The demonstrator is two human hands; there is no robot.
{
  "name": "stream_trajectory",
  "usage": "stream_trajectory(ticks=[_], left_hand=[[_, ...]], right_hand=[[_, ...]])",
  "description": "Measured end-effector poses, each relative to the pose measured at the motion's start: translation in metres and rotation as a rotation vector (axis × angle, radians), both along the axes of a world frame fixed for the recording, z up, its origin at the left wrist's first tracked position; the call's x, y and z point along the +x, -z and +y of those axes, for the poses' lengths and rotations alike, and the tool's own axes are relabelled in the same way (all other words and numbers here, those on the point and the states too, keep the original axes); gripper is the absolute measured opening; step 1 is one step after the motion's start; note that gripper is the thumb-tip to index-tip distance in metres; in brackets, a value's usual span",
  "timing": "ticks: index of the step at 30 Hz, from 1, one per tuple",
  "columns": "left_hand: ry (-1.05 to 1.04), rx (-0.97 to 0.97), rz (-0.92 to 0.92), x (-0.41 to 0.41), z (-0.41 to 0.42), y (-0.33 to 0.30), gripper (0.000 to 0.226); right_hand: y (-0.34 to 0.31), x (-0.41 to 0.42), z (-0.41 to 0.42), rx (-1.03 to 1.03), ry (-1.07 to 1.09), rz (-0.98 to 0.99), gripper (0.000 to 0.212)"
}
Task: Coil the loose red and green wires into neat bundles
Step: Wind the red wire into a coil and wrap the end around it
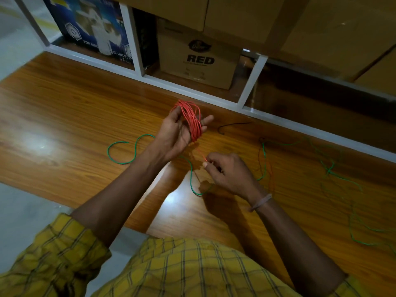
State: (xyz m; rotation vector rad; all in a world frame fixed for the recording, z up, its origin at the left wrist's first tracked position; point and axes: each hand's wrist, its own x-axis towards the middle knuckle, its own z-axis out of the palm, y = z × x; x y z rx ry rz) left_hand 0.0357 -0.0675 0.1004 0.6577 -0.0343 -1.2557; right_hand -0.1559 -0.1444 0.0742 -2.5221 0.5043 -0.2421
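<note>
A bundle of red wire (191,120) is wound in many loops around my left hand (177,133), which is raised above the wooden table (64,116). A short free end of the red wire runs down from the bundle to my right hand (227,171), whose thumb and fingers pinch it. The green wire (123,152) lies loose on the table, curling left of my left wrist, passing under my hands and sprawling in tangles to the right (330,168).
A short black wire piece (227,126) lies near the table's back edge. A dark thin wire (260,155) crosses the green one on the right. Behind the table stand a white frame (192,91), a cardboard box marked RED (199,61) and a blue printed box (90,28).
</note>
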Motion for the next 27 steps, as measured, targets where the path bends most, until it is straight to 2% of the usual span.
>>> stream_trajectory(ticks=[2,5,7,11,12,14,16,19,23,27], left_hand=[[-0.011,0.1,-0.236,0.0,-0.001,0.004,0.042],[0.058,0.235,-0.736,0.0,0.004,0.013,0.041],[0.106,0.28,-0.891,0.0,0.009,0.016,0.042],[0.268,0.358,-1.254,-0.001,0.02,0.018,0.053],[0.316,0.368,-1.263,-0.002,0.023,0.017,0.049],[0.446,0.283,-1.119,-0.003,0.03,0.014,0.039],[0.555,0.202,-0.972,-0.001,0.037,0.009,0.038],[0.683,0.102,-0.858,0.001,0.044,0.005,0.041],[0.733,-0.042,-0.668,0.0,0.047,-0.003,0.049],[0.655,-0.164,-0.501,0.0,0.044,-0.007,0.056]], right_hand=[[-0.015,-0.003,-0.002,0.052,-0.073,0.067,0.026],[-0.04,-0.009,-0.013,0.183,-0.148,0.136,0.014],[-0.056,-0.01,-0.022,0.341,-0.123,0.137,0.006],[-0.082,-0.011,-0.044,0.631,-0.059,0.015,0.008],[-0.088,-0.011,-0.052,0.652,-0.04,-0.027,0.008],[-0.098,-0.009,-0.068,0.618,-0.022,-0.081,0.012],[-0.1,-0.005,-0.081,0.559,-0.018,-0.086,0.017],[-0.09,0.007,-0.088,0.433,0.004,-0.075,0.014],[-0.059,0.02,-0.091,0.416,0.078,-0.105,0.015],[-0.02,0.023,-0.08,0.477,0.168,-0.112,0.022]])
